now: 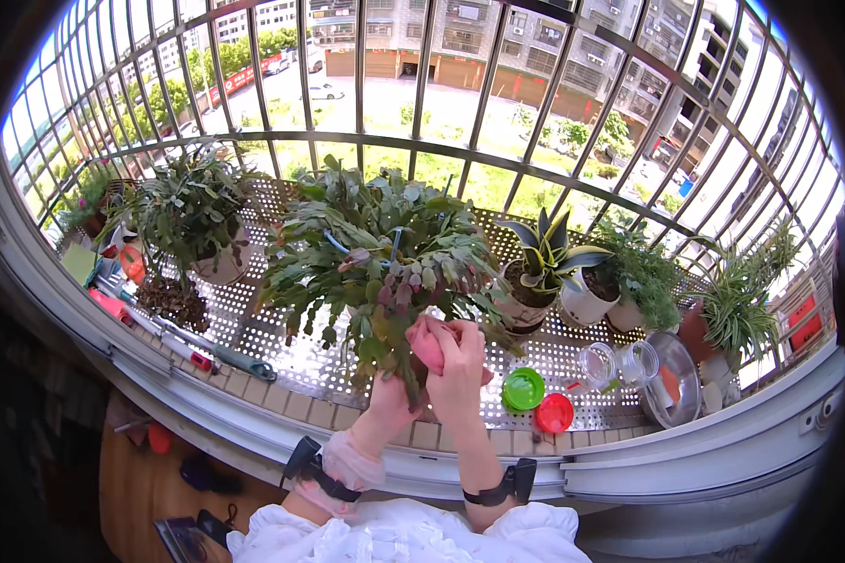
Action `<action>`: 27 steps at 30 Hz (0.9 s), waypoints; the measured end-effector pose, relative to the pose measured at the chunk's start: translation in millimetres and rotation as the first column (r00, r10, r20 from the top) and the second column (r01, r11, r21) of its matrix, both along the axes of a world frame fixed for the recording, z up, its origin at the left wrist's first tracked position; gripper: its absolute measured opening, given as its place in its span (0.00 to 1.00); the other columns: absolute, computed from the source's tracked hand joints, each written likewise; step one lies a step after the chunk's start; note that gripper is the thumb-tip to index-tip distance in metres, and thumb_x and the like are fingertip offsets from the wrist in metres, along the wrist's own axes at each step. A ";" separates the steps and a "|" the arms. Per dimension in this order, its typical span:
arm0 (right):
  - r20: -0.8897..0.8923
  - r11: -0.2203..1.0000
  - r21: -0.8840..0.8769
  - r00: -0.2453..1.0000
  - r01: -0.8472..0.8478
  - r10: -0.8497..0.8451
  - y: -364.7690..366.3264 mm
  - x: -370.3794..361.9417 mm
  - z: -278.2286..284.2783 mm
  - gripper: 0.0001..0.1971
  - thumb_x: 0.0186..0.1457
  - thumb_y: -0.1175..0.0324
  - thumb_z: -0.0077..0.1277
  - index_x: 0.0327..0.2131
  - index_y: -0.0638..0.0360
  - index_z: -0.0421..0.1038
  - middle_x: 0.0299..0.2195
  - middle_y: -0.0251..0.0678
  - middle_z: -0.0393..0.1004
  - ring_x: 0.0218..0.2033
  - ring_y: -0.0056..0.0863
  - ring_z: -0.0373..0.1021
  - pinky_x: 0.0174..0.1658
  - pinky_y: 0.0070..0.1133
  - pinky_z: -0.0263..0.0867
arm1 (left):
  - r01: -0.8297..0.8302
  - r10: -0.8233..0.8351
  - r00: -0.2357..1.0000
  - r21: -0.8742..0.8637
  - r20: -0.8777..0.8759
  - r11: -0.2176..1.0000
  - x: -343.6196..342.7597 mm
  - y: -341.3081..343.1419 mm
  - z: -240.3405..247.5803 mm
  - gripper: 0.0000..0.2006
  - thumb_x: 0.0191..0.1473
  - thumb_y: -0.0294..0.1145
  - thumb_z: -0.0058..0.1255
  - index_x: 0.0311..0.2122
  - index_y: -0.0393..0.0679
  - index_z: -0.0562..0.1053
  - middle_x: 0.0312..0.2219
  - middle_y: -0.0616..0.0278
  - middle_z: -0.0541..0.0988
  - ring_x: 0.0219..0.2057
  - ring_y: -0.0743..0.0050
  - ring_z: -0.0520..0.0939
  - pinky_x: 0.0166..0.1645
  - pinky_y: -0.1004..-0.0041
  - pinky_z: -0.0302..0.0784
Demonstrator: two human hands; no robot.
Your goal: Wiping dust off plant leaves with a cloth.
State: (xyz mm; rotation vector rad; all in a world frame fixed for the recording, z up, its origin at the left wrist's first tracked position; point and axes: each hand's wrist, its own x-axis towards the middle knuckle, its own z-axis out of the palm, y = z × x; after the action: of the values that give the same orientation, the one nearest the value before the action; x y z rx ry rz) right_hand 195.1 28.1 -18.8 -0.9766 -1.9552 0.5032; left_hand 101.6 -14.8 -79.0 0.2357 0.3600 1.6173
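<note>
A large bushy potted plant [385, 216] with flat, segmented green leaves, some tinged purple, stands in front of me. My right hand [460, 361] is closed round a crumpled pink cloth [427, 347], pressed up to the plant's near, low-hanging leaves. Just left of it, my left hand [390, 399] reaches under the same hanging leaf cluster [396, 347] and grips it from below. Foliage covers part of the left fingers. The plant's pot is mostly hidden by leaves.
Metal bars [422, 145] enclose the perforated ledge [324, 361]. Another leafy plant [183, 202] stands left; a yellow-edged snake plant [540, 253] and other pots stand right. Green [523, 388] and red [555, 413] lids, glass jars [637, 361] and a metal basin [673, 380] sit at right.
</note>
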 end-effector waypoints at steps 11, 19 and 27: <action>0.200 0.989 -0.116 0.978 0.090 -0.066 -12.2 49.1 4.5 0.18 0.40 0.85 0.52 0.38 0.61 0.77 0.37 0.39 0.67 0.42 0.40 0.65 0.46 0.31 0.63 | 0.075 -0.076 0.997 0.047 0.018 0.996 -10.4 -10.8 -7.7 0.27 0.65 0.52 0.29 0.60 0.44 0.62 0.58 0.54 0.68 0.61 0.55 0.68 0.62 0.46 0.65; 0.054 0.975 -0.105 0.980 0.195 -0.191 -10.1 60.9 46.1 0.21 0.36 0.87 0.50 0.40 0.64 0.75 0.36 0.40 0.66 0.41 0.40 0.66 0.45 0.30 0.64 | 0.092 -0.050 0.968 -0.164 0.245 0.982 -13.8 -11.9 -16.5 0.26 0.66 0.48 0.28 0.59 0.39 0.61 0.59 0.45 0.65 0.62 0.38 0.64 0.67 0.47 0.58; 0.067 0.988 0.008 0.986 -0.157 0.156 -43.3 -2.8 4.1 0.23 0.38 0.87 0.50 0.42 0.62 0.76 0.39 0.43 0.68 0.42 0.43 0.68 0.48 0.30 0.65 | 0.087 -0.085 0.979 -0.005 0.187 0.996 -12.7 -18.1 -20.8 0.20 0.67 0.47 0.28 0.56 0.51 0.66 0.53 0.59 0.71 0.55 0.62 0.73 0.60 0.57 0.67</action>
State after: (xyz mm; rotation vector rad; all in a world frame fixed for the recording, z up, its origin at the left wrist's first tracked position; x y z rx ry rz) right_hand 192.3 -15.2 -14.7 -0.8446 -2.1030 0.5508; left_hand 88.9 -32.9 -99.9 0.0872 0.2138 1.5370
